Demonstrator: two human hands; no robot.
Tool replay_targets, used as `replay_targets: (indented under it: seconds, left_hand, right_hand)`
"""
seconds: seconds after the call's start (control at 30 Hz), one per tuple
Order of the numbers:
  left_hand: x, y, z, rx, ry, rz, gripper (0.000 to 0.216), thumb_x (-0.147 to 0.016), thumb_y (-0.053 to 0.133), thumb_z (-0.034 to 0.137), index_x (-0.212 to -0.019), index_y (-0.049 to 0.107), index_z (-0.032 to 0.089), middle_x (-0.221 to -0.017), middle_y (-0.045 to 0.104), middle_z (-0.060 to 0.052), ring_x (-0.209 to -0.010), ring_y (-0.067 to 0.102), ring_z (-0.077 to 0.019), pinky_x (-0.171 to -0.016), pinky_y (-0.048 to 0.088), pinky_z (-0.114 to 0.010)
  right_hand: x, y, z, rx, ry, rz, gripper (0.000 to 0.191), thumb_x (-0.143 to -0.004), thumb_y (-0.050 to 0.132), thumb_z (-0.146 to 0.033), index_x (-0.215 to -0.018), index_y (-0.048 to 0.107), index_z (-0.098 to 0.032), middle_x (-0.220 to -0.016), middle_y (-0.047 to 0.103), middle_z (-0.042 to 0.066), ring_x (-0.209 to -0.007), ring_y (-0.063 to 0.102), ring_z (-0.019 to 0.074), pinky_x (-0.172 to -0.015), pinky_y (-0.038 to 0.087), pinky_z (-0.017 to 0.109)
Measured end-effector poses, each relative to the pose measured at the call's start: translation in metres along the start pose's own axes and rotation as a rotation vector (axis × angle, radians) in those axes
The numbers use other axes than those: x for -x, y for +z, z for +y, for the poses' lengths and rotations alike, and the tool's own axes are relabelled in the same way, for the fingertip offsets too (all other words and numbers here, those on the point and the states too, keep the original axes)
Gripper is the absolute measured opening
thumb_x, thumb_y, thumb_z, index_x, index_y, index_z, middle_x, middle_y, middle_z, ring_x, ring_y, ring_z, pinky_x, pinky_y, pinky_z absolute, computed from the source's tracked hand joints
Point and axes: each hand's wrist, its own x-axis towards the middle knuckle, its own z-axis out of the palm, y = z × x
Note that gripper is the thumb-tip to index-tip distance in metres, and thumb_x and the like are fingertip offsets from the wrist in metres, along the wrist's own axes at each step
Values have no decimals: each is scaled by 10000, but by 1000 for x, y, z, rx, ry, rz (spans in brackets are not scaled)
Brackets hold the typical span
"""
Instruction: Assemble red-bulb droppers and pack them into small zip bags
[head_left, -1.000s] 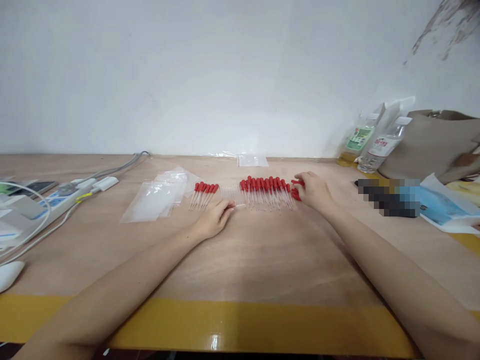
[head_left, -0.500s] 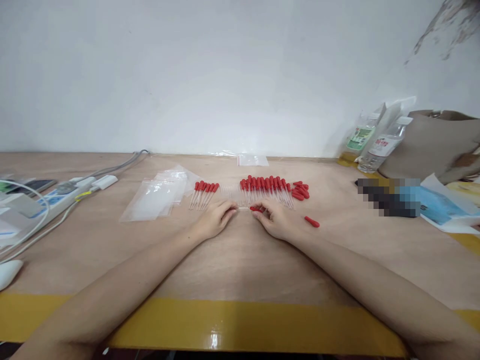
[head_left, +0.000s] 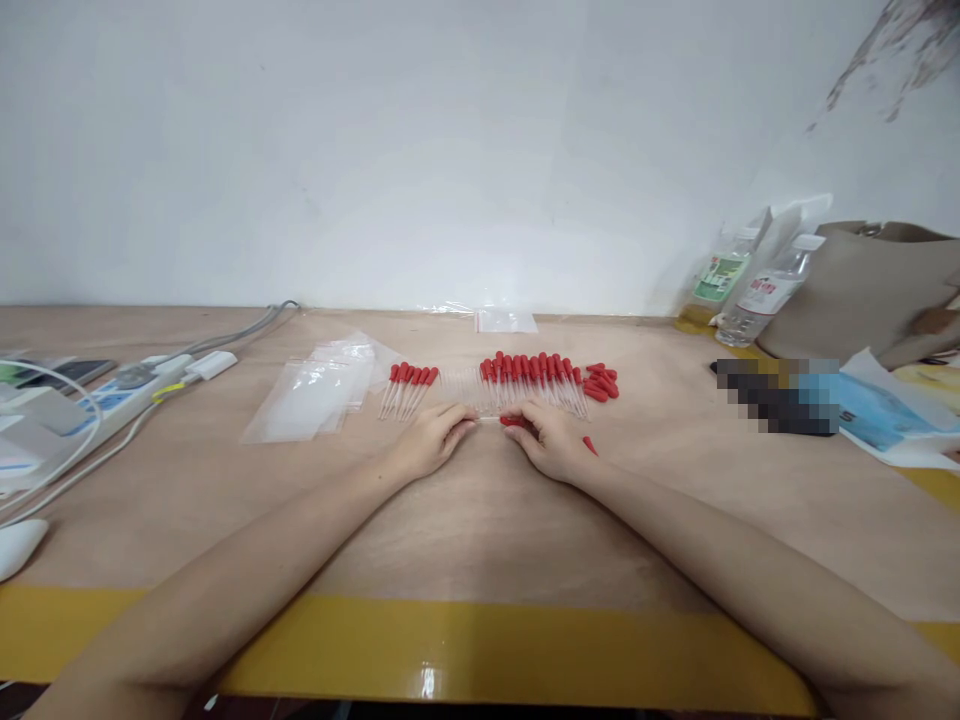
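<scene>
My left hand is closed, its fingertips pinching a thin clear dropper tube that lies across toward the right. At the tube's other end, my right hand is closed on a red rubber bulb; whether the tube is inside it I cannot tell. One loose red bulb lies against my right wrist, partly hidden. Just behind my hands are a row of red-topped droppers, bare clear tubes and a small pile of loose red bulbs. A smaller group of red-topped droppers lies beyond my left hand.
Clear plastic bags lie to the left, with another small bag near the wall. A power strip with cables is at far left. Two bottles, a grey bag and a blue packet occupy the right.
The single loose red bulb has shifted left and now sits partly behind my right wrist. Both hands stay nearly in place, still closed on the tube and bulb.
</scene>
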Motion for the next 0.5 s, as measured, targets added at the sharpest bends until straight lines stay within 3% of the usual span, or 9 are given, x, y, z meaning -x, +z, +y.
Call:
replay_targets:
  seconds: [0.13,0.37,0.5]
  left_hand:
    - [0,1,-1,4,33,-5,196,-891,401,249,-949,572,172,-880,626,-51,-811,582,-149,-731,454,-269]
    - [0,5,-2,3,129,-8,219,-889,392,213,-935,600,160,-840,622,-65,-764,575,-139,-680,456,-240]
    - [1,5,-1,-19,145,-34,244,-890,376,210,-901,615,160,-773,605,-57,-705,558,-131,-644,450,-231]
  right_hand:
    - [0,0,-1,4,-9,-15,199,-834,469,-197,-980,604,-210,-874,594,47,-804,550,149,-729,444,298]
    - [0,-3,-4,-8,60,-1,127,-814,513,-221,-864,627,-196,-812,643,20,-739,579,133,-685,447,268]
    - [2,-5,-5,14,22,-10,112,-814,513,-223,-838,618,-196,-792,637,19,-728,575,131,-678,446,263]
